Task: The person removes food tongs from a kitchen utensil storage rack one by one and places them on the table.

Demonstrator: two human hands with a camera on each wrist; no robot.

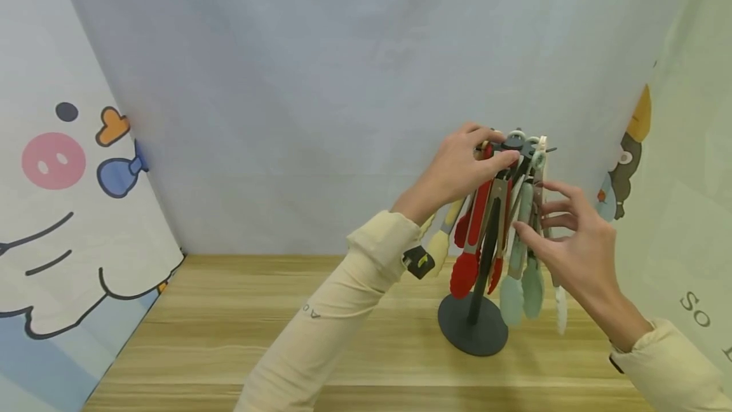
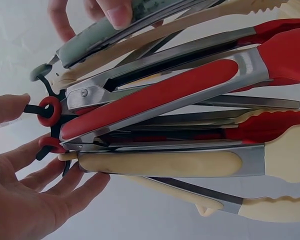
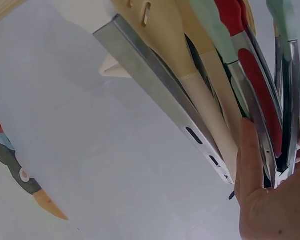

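A dark rotating-style rack, with its round base (image 1: pixel 473 329) on the table, carries several hanging kitchen tongs. My left hand (image 1: pixel 457 167) grips the rack's top, thumb over the hub and fingers behind. In the left wrist view, its fingertips lie beside the cream tongs (image 2: pixel 165 162), and the thumb is at a hook. Between thumb and fingers, my right hand (image 1: pixel 577 240) holds the pale green tongs (image 2: pixel 90 42) by the handle, still close among the others. Red tongs (image 1: pixel 464 272) hang in front of the pole (image 1: pixel 486 259).
Beige utensils (image 3: pixel 205 70) and a slotted metal handle (image 3: pixel 155 85) crowd the rack's right side. A wood-grain table (image 1: pixel 257 329) extends left of the base. Cartoon-printed panels (image 1: pixel 51 208) stand at the sides, with a pale cloth (image 1: pixel 286 81) behind.
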